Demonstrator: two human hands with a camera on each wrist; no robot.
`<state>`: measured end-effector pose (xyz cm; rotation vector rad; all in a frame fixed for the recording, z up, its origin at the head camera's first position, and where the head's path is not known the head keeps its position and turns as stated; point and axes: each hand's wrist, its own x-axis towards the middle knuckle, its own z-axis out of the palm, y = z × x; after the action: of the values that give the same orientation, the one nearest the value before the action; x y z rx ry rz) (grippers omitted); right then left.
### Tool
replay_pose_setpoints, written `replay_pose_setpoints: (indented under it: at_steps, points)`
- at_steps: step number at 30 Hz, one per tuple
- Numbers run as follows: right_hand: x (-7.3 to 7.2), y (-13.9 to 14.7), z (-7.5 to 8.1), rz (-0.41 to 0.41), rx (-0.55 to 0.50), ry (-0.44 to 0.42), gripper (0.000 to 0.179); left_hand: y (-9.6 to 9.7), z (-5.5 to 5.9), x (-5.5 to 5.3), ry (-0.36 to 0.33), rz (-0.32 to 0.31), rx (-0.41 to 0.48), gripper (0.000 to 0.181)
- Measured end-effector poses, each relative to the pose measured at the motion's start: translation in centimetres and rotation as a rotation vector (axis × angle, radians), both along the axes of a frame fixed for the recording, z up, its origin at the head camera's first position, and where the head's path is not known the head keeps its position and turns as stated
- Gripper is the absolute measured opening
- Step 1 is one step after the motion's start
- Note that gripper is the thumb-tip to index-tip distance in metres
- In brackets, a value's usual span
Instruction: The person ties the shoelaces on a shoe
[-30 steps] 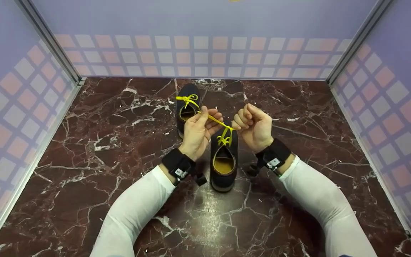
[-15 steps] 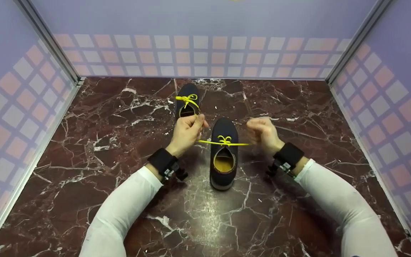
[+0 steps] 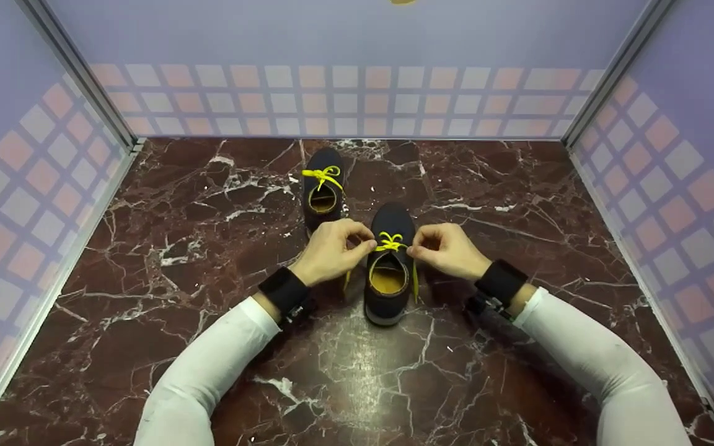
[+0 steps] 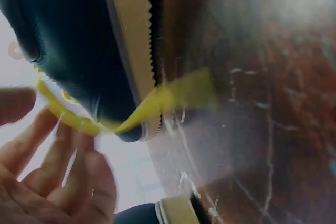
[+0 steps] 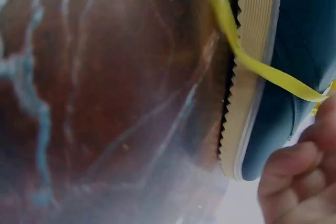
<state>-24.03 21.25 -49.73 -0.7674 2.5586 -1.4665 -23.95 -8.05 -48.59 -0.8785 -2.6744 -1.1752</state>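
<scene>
A dark shoe point(image 3: 392, 217) with a yellow insole stands on the marbled surface, toe pointing away, between my two hands. Its yellow shoelace point(image 3: 389, 241) crosses the eyelets. At the shoe's left side my left hand point(image 3: 331, 251) pinches one lace end between thumb and fingers. The loose tail point(image 4: 142, 111) of that end runs across the fingers and hangs by the sole. On the opposite side, my right hand point(image 3: 451, 251) pinches the other end with thumb and forefinger curled together. Its tail point(image 5: 273, 74) drops past the pale ridged sole point(image 5: 247, 51).
A matching dark shoe point(image 3: 326, 160), its yellow lace tied in a bow point(image 3: 325, 175), stands farther back on the left. My left hand overlaps its heel in the head view. Purple panels with a checked band point(image 3: 344, 99) enclose the back and sides of the marbled surface point(image 3: 208, 347).
My hands lifted the crossed lace, then pulled its ends apart sideways, low over the shoe. Now both hands have come back in close to the eyelets, and the lace tails hang down on either side.
</scene>
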Motion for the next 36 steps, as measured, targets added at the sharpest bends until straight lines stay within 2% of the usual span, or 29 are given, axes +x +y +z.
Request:
replay_pose_setpoints:
  at_steps: [3,5,10,13,17,20,23,25,30,32,36]
  points:
    - [0.1,-0.3,0.3,-0.062,0.055,-0.017,0.011,0.0,0.4,0.2,-0.019,-0.029,-0.032,0.020]
    - [0.2,-0.5,0.4,-0.069,0.063,-0.027,0.010,0.1,0.6,0.2,-0.030,-0.048,-0.053,0.021]
    - [0.2,-0.8,0.5,-0.054,0.082,0.008,0.007,0.5,0.9,0.3,-0.022,-0.053,-0.091,0.013]
    - [0.3,-0.7,0.7,-0.040,0.035,-0.035,0.008,0.6,1.1,0.4,-0.022,-0.049,-0.098,0.010]
    - [0.3,-0.3,0.9,-0.027,-0.015,-0.081,0.008,0.5,1.6,0.3,-0.063,-0.067,-0.109,0.010]
    - [0.2,0.0,1.0,-0.006,0.004,-0.077,0.007,0.3,2.2,0.2,-0.112,-0.092,-0.127,0.012]
    - [0.2,0.0,1.0,0.016,0.044,-0.055,0.010,-0.1,2.6,-0.1,-0.192,-0.125,-0.126,0.017]
    - [0.2,0.1,0.9,0.022,0.064,-0.045,0.013,-0.3,2.7,-0.2,-0.261,-0.155,-0.093,0.022]
    - [0.2,0.0,0.8,0.012,0.085,-0.010,0.011,-0.3,2.5,-0.5,-0.481,-0.228,0.099,0.025]
    - [0.1,-0.1,0.9,0.002,0.092,0.021,0.009,-0.3,2.4,-0.5,-0.565,-0.238,0.183,0.023]
    - [0.0,-0.2,0.9,-0.012,0.082,0.042,0.007,-0.1,1.9,-0.7,-0.684,-0.227,0.313,0.018]
